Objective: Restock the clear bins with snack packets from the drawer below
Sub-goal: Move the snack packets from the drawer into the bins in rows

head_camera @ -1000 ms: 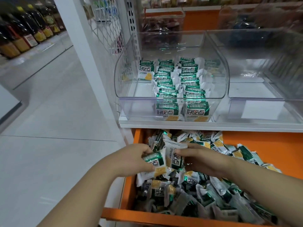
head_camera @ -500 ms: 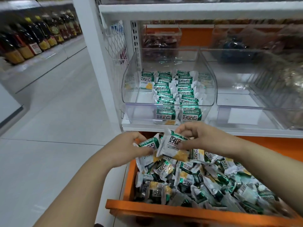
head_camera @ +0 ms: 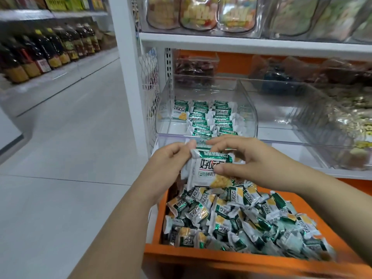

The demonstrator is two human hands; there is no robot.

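Both hands have risen from the drawer point(head_camera: 201, 256) to the clear bin's point(head_camera: 207, 137) front edge; left hand point(head_camera: 169, 160) and right hand point(head_camera: 241, 158) pinch one snack packet point(head_camera: 203, 172) together.

Dark bottles point(head_camera: 50, 51) with yellow labels are standing in rows on a low shelf point(head_camera: 60, 76) across the aisle at the left. A pale tiled floor point(head_camera: 70, 158) is stretching away beside it. A wire mesh panel point(head_camera: 148, 77) is hanging just right of a white upright post point(head_camera: 124, 77). Clear pouches point(head_camera: 198, 15) of pale and coloured pieces are sitting on the white shelf board point(head_camera: 241, 44) above.
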